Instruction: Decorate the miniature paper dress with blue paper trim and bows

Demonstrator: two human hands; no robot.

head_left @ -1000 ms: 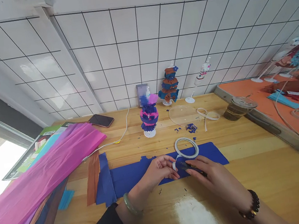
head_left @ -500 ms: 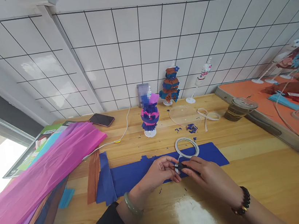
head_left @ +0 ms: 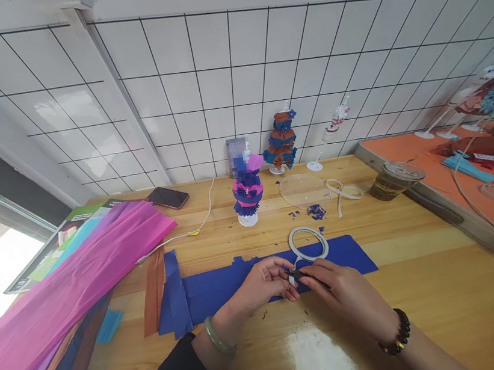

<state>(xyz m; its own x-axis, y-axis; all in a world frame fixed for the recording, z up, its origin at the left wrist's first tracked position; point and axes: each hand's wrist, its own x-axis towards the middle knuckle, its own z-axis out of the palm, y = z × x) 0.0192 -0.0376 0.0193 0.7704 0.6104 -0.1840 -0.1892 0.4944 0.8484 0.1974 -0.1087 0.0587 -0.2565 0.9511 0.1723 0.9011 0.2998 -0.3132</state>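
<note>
In the head view, the left hand (head_left: 264, 283) pinches a short strip of white tape (head_left: 292, 280), and the right hand (head_left: 346, 284) grasps a small dark tool (head_left: 296, 274) against it (its shape mostly hidden by the fingers). Both are just above the blue paper (head_left: 215, 289), which lies across the near middle of the surface (head_left: 433, 288). The tape roll (head_left: 292, 243) lies on the far edge of that paper, close beyond the fingertips. A blue-and-pink ruffled figure (head_left: 248, 194) stands farther off; a lidded cup (head_left: 395, 182) stands far right, a phone (head_left: 168, 198) lies far left.
</note>
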